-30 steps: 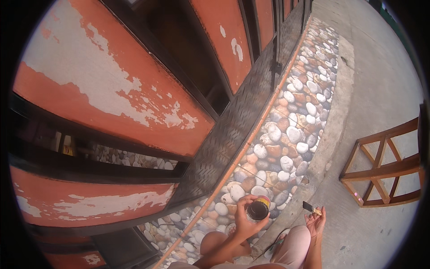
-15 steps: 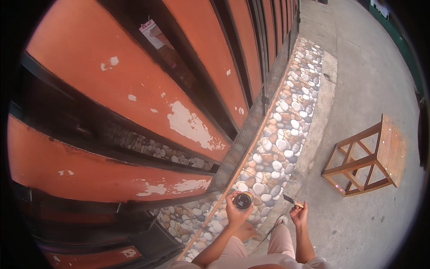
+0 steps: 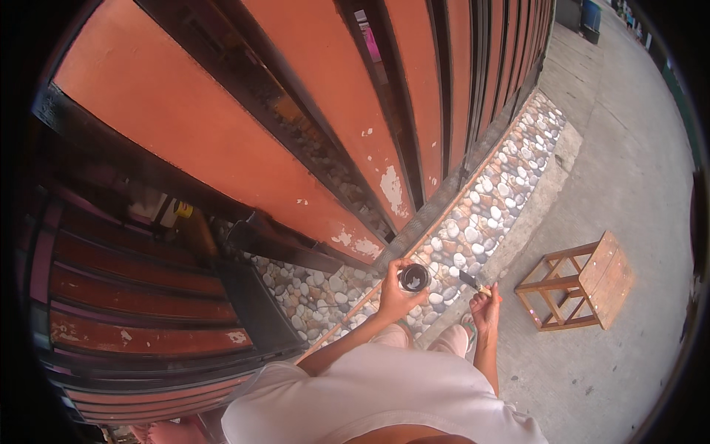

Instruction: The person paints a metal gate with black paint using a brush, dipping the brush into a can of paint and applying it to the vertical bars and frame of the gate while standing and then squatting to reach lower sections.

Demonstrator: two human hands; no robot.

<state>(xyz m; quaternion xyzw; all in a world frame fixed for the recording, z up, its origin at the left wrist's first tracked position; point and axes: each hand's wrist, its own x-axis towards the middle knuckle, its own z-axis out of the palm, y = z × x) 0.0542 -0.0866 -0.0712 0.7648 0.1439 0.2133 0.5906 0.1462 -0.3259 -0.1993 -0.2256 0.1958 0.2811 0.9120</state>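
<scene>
My left hand (image 3: 397,297) is wrapped around the side of a small open can (image 3: 415,277). The can's inside is dark, with a pale shine on it. To its right, my right hand (image 3: 485,309) is closed on the pale handle of a paintbrush (image 3: 470,280), whose dark flat end points up and left, toward the can but apart from it. Both hands are over the pebble-patterned strip and the concrete edge. Beyond them rises a slatted orange-red fence (image 3: 296,96), with whitish patches of bare surface (image 3: 392,189) near its lower ends.
A wooden stool (image 3: 580,285) stands on the concrete pavement (image 3: 621,170) to the right. The pebble-patterned strip (image 3: 492,203) runs along the fence foot. At left, a dark-framed section with reddish slats (image 3: 140,296) is set back. A blue bin (image 3: 589,16) shows far off.
The view has shifted, showing more of my shirt and the set-back section at left. Both hands appear higher in the picture, with the can and brush still held.
</scene>
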